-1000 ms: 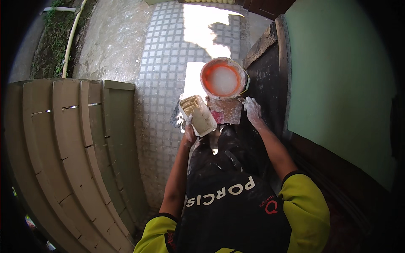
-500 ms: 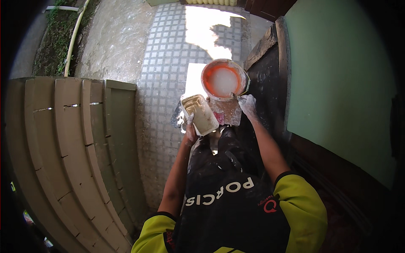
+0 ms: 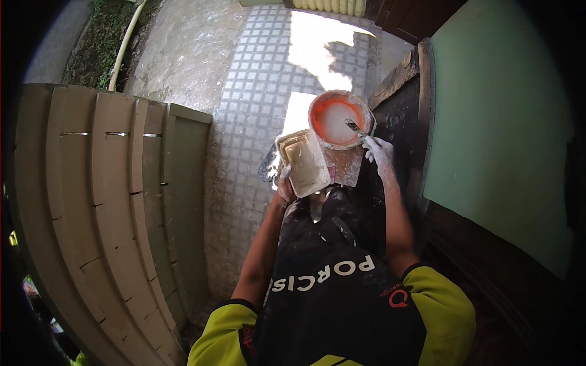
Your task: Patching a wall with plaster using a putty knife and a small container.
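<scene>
My left hand (image 3: 285, 185) grips the near left side of a rectangular, cream-coloured plastic tub (image 3: 308, 172), stained along its inner walls and held tilted beside the bucket. A round bucket (image 3: 317, 114) with an orange inside stands just ahead and to the right. Pale, whitish paste or liquid (image 3: 332, 124) fills its lower part. My right hand (image 3: 379, 150), smeared with white, is closed round the handle of a small putty knife (image 3: 353, 126). Its blade points over the bucket, above the pale contents; whether it touches them I cannot tell.
Under the bucket is a worn, spattered board (image 3: 348, 169). A tiled path (image 3: 244, 79) with a sunlit patch runs ahead. To the left stands a panelled wooden barrier (image 3: 116, 195); a dark board (image 3: 397, 110) and a green wall (image 3: 488, 122) bound the right.
My right hand has lifted from the bucket's near rim, and the putty knife now reaches over the inside. The left hand still holds the tub, now turned more upright in the view.
</scene>
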`<state>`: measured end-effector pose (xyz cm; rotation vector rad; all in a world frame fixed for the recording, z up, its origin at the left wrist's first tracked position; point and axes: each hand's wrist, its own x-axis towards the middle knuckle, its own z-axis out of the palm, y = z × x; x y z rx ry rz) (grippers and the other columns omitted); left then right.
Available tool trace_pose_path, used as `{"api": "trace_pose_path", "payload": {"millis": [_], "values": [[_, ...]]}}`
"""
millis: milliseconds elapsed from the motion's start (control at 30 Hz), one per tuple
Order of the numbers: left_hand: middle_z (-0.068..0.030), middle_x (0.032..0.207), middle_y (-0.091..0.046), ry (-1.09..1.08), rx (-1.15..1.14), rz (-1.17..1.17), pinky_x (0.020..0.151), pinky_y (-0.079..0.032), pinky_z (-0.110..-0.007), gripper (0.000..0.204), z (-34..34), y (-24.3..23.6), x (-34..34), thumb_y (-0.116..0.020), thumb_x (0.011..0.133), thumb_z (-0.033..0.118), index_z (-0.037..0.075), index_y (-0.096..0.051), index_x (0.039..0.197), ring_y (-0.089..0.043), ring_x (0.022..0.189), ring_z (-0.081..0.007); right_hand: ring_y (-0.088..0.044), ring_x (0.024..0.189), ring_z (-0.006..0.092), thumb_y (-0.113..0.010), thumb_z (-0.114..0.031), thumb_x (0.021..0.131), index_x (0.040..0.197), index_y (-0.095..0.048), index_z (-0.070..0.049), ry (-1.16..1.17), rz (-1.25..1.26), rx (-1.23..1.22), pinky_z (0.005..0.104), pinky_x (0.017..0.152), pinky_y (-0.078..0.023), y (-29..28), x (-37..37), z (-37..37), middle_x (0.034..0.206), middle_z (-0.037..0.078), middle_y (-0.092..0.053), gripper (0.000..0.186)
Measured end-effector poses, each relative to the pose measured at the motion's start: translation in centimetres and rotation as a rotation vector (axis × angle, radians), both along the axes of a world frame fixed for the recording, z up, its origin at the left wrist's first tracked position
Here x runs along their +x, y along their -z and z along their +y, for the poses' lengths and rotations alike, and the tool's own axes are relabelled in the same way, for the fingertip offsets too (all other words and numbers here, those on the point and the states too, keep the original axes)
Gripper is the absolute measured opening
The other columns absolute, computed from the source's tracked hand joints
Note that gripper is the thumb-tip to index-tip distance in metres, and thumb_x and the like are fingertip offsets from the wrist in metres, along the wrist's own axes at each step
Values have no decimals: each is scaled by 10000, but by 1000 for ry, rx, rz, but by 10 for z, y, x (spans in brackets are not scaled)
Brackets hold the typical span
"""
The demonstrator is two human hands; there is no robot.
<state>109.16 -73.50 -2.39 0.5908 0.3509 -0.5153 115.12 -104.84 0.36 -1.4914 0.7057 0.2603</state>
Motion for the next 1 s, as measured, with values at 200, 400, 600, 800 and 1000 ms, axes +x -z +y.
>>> {"api": "trace_pose_path", "payload": {"millis": [200, 400, 600, 800, 1000], "values": [[-101, 1357, -499, 22, -6, 17, 1013, -422, -492, 703, -4, -35, 17, -477, 897, 586, 129, -386, 1423, -510, 1207, -297, -602, 722, 106, -616, -50, 859, 1177, -599, 4, -535, -540, -118, 253, 662, -502, -149, -33, 14, 909, 57, -667, 322], [-112, 1369, -483, 74, 2, -99, 1001, -427, -521, 772, -5, -64, 31, -458, 865, 647, 125, -381, 1428, -505, 1210, -322, -668, 760, 265, -723, -149, 775, 1045, -698, -59, -870, -602, -806, 347, 680, -545, -215, -51, 57, 860, 104, -681, 286], [-116, 1359, -487, 347, 156, -112, 1021, -412, -492, 717, 7, -95, 50, -458, 885, 587, 106, -404, 1413, -509, 1198, -314, -655, 732, 252, -706, -174, 780, 1012, -719, -107, -954, -755, -881, 343, 644, -535, -216, -50, 51, 801, 85, -653, 242], [-106, 1240, -566, 340, -450, -190, 893, -508, -452, 727, 30, -30, 65, -474, 873, 626, 110, -444, 1385, -583, 1061, -272, -650, 761, 344, -698, -209, 784, 982, -719, -68, -943, -611, -737, 367, 691, -532, -234, -47, 74, 843, 160, -682, 244], [-83, 1302, -546, 65, 66, -170, 1004, -432, -423, 606, -5, -85, 57, -399, 966, 520, 94, -433, 1396, -536, 1163, -245, -673, 795, 346, -694, -201, 798, 1033, -697, -38, -870, -439, -568, 358, 749, -529, -240, -51, 72, 895, 216, -670, 286]]}}
